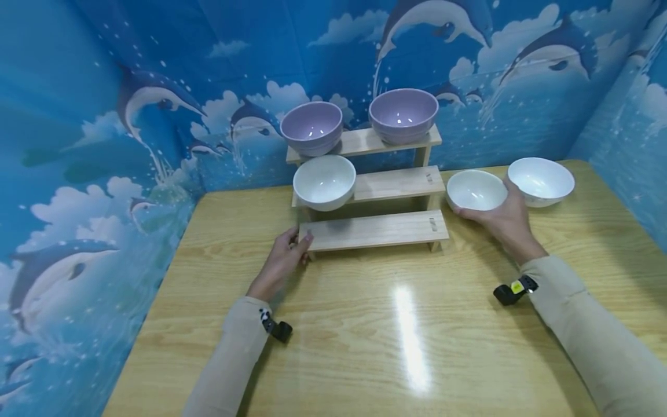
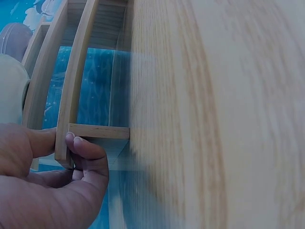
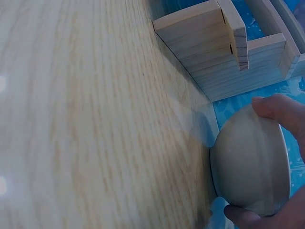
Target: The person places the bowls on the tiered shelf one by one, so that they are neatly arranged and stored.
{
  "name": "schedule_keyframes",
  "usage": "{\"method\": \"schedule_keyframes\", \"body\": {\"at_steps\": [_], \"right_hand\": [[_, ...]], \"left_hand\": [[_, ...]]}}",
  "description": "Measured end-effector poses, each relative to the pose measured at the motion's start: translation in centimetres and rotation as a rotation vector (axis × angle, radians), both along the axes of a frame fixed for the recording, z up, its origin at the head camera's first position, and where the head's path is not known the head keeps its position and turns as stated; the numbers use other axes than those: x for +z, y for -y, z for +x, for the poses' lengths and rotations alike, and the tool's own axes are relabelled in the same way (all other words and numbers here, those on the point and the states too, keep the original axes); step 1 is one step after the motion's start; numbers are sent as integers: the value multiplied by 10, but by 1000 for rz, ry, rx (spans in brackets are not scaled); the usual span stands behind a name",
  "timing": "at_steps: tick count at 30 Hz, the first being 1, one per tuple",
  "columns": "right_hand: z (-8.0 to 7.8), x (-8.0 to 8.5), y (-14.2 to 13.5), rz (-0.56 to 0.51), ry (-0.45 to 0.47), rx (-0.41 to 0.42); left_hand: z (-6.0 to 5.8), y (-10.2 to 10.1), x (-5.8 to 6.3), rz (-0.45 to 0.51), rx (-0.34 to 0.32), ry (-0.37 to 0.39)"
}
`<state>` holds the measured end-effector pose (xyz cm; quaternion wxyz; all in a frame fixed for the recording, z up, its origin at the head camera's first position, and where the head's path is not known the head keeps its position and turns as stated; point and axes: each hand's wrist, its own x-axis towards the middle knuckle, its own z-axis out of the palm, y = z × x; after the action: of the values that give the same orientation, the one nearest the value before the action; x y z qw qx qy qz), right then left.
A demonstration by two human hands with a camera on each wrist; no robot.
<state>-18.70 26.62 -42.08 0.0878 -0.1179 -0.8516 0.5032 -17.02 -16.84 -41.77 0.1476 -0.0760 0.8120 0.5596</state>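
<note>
My left hand (image 1: 283, 255) pinches the left end of the lowest board (image 1: 372, 230) of a three-step wooden rack; in the left wrist view thumb and fingers (image 2: 90, 157) close round that board's end. At the right of the rack my right hand (image 1: 505, 217) grips a white bowl (image 1: 475, 190), thumb and fingers spread on either side of it. That bowl (image 3: 250, 160) shows side-on in the right wrist view. Another white bowl (image 1: 542, 179) stands just right of the hand. On the rack's middle step sits a white bowl (image 1: 324, 182) at the left.
Two purple bowls (image 1: 312, 127) stand on the rack's top step (image 1: 359, 142), one left and one right. The rack rests on a wood-grain table (image 1: 344, 336). Behind and beside it hangs a blue dolphin-print cloth (image 1: 323, 52). Light glares on the tabletop in front.
</note>
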Motion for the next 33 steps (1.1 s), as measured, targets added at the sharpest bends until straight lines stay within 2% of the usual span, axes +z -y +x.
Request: {"method": "schedule_keyframes", "body": {"at_steps": [9, 16, 24, 33], "right_hand": [[9, 6, 0, -17, 38, -7], [17, 18, -2, 9, 50, -8], [25, 34, -2, 6, 60, -27], [29, 47, 0, -3, 16, -10]], "left_hand": [[2, 1, -1, 8, -14, 8], [3, 2, -2, 20, -34, 2], [2, 1, -2, 21, -23, 11], [1, 0, 0, 12, -6, 12]]}}
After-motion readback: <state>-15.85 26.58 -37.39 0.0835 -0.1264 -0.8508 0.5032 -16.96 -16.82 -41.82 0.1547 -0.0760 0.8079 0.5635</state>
